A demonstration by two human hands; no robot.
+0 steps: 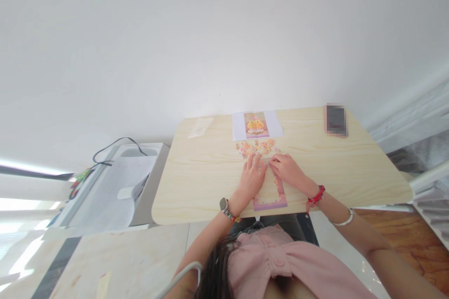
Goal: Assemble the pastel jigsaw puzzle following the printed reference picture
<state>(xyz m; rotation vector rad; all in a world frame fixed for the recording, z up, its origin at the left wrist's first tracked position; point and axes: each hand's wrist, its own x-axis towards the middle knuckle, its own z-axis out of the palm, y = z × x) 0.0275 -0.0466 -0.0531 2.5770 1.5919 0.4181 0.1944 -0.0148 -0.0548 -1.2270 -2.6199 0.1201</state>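
Note:
A partly built jigsaw puzzle (277, 198) with a pink and purple border lies near the front edge of the light wooden table (196, 182). My left hand (253, 175) rests flat on the puzzle's upper left part. My right hand (287, 168) lies beside it, fingertips pinched at a small puzzle piece (271, 162) on the puzzle's top edge. Just beyond both hands sits a heap of loose orange and pink puzzle pieces (256, 147). A reference picture (256, 124) of a yellow character lies on white paper at the table's far edge.
A phone (336, 119) lies at the table's far right corner. A clear plastic bag (199, 127) lies at the far left. Left of the table stands a white box (115, 187) with cables. A white wall rises behind the table.

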